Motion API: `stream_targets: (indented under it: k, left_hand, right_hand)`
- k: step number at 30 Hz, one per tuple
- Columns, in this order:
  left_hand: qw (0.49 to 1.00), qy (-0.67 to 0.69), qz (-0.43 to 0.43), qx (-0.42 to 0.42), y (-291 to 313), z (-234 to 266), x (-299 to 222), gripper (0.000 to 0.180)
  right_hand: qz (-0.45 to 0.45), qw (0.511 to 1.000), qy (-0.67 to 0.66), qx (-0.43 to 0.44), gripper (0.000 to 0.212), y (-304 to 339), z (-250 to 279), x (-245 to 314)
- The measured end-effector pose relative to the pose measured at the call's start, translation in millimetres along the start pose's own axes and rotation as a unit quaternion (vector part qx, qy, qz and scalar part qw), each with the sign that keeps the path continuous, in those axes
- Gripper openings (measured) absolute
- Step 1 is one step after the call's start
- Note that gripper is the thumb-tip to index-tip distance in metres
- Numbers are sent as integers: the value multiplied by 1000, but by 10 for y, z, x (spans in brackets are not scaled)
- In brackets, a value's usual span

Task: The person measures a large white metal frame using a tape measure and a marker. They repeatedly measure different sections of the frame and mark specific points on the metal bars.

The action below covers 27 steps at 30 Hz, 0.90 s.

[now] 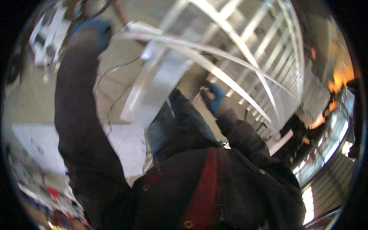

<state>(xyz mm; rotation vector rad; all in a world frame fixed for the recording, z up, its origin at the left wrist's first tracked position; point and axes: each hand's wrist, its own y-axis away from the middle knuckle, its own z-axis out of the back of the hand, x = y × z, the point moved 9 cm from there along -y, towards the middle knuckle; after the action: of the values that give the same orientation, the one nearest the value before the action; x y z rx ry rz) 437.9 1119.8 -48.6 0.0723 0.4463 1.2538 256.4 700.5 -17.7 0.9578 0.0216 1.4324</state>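
My left hand, in a blue and dark work glove, is stretched out to the far left. It is smeared by motion and its fingers do not show clearly. Close to it is the end of a long pale metal bar, which runs to the right. My right hand, gloved the same way, is curled in front of my legs, beside a large metal frame with many parallel slats. Its fingers look closed, but blur hides what is in them.
A flat metal strip slopes down before my legs. A thin dark cable lies on the floor to its left. White sheets lie at the left, and a white board with dark items is at the far left. Orange shapes show at the right.
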Motion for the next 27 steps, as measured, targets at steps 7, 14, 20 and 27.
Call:
stream_targets:
  k: [7,14,20,27]
  left_hand:
    - [988,-68,27,136,960,-156,-235,20]
    - [993,-13,10,114,2195,479,-1305,15]
    - [937,148,259,181,3130,460,-1364,21]
    - [920,126,222,296,3229,305,-1591,26]
  right_hand:
    - [-241,869,-431,39,56,640,-428,-1568]
    - [-256,579,-770,-80,34,1163,-223,-2485]
    - [-108,348,-917,-160,29,1484,404,-2576]
    - [-4,329,-933,-143,39,1484,597,-2706]
